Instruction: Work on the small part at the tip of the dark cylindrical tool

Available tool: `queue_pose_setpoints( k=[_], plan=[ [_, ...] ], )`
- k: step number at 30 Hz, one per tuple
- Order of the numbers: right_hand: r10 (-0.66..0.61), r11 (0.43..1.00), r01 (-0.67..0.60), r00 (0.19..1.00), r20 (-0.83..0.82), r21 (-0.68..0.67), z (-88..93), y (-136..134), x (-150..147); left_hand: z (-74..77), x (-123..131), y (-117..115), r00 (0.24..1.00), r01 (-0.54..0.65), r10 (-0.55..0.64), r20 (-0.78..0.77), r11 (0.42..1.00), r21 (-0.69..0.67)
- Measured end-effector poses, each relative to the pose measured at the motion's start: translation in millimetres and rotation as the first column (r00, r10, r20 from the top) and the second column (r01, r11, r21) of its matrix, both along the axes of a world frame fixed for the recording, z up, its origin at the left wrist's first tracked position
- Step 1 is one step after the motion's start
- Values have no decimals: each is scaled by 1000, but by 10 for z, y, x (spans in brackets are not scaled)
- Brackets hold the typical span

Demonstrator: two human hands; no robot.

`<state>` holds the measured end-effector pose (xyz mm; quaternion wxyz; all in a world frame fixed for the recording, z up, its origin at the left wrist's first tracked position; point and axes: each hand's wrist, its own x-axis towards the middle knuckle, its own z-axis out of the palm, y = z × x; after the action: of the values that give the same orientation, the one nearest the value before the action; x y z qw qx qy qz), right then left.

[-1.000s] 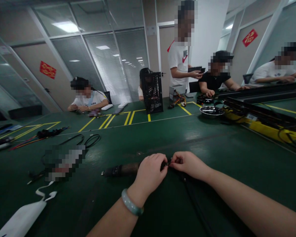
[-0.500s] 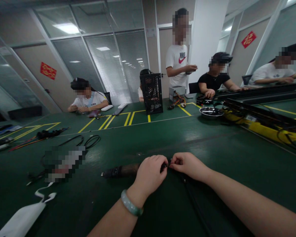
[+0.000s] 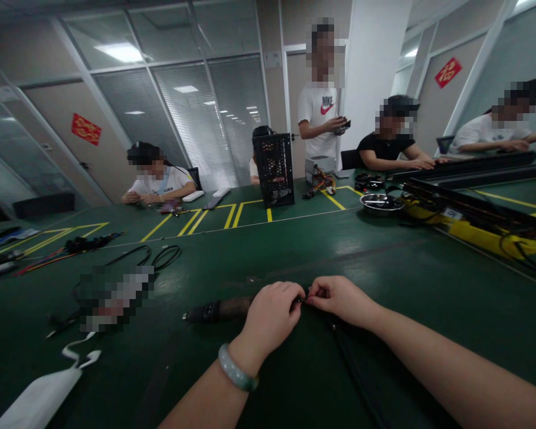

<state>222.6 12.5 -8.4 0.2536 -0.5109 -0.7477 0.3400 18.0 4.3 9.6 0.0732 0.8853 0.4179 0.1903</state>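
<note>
A dark electric screwdriver (image 3: 226, 308) lies on the green table, its metal tip pointing left and its rear end under my left hand (image 3: 274, 313). The fingers of that hand are bent and pinched near its rear end. Close beside it, my right hand (image 3: 335, 298) has thumb and forefinger pressed together, almost touching the left fingertips. Between the fingertips is a small dark piece, too small to make out. A black cable (image 3: 351, 363) runs from below my hands toward the front edge of the view.
Left of my hands lie a blurred-out object (image 3: 120, 298), black cables (image 3: 167, 256) and a white power bank (image 3: 40, 396). Farther back stand a black computer case (image 3: 274, 170) and a metal bowl (image 3: 382, 202). Several people are around the table.
My hands have hardly moved. The standing person across the table now holds a dark object lower, and the person in black has drawn their hands closer together.
</note>
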Motion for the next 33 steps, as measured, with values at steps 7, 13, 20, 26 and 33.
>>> queue_pose_setpoints(
  k=[7, 13, 20, 26, 33],
  plan=[
    [-13, 999, 13, 1000, 10, -29, 19, -6, -9, 0, -13, -8, 999, -32, 32, -10, 999, -18],
    [-11, 1000, 11, 1000, 9, -7, 4, 0, -9, 18, -1, -13, 1000, -11, 11, -7, 1000, -7],
    [-25, 1000, 25, 1000, 14, -8, 7, -8, -10, 2, -9, -4, 999, -39, 40, 6, 999, -29],
    [-17, 1000, 18, 1000, 7, -25, 30, -16, -13, 10, -12, -2, 1000, 6, -6, 10, 1000, -21],
    [-21, 1000, 21, 1000, 14, -12, 16, -12, -12, -3, -8, -1, 999, -34, 34, 11, 999, -25]
  ],
)
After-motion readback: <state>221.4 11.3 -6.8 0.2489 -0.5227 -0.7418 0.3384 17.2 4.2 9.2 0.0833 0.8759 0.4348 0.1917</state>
